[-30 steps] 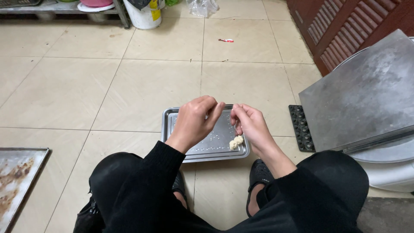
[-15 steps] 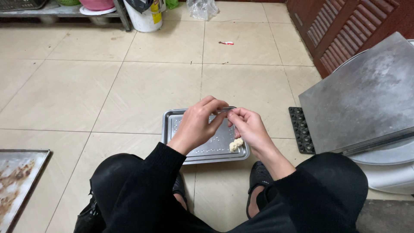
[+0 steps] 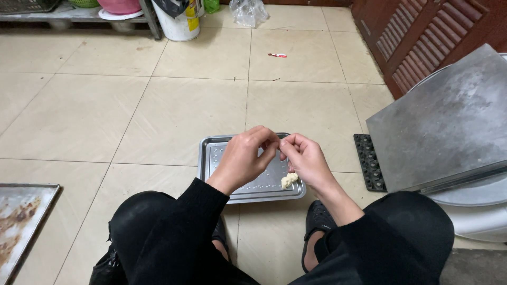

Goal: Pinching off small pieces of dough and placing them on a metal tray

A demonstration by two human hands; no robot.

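Looking down at my hands here: both hover over the shallow perforated steel tray (image 3: 232,158) sitting on the beige floor tiles (image 3: 185,105) between my knees. The left hand (image 3: 244,158) and right hand (image 3: 305,158) are pinched fingertip to fingertip at about 12 o'clock over the tray, apparently on something tiny, but I honestly can't tell what, it's too small to make out. Compared with a second ago the hands have lifted a bit and drawn closer together, and the thin dark bit that poked out between them half a second back isn't showing now. The small pale lump of dough-like stuff (image 3: 289,180) hasn't budged, lying at the tray's 4 o'clock corner just under my right wrist. Going outward: a black ridged rubber mat (image 3: 368,161) at 3 o'clock, then a big grey metal sheet (image 3: 449,137) leaning over a round white tub (image 3: 475,211). A rusty stained baking tray (image 3: 21,221) sits at 8 o'clock, a white bucket (image 3: 179,21) and a crumpled clear plastic bag (image 3: 248,11) up at 12. Nothing crowds the hands.
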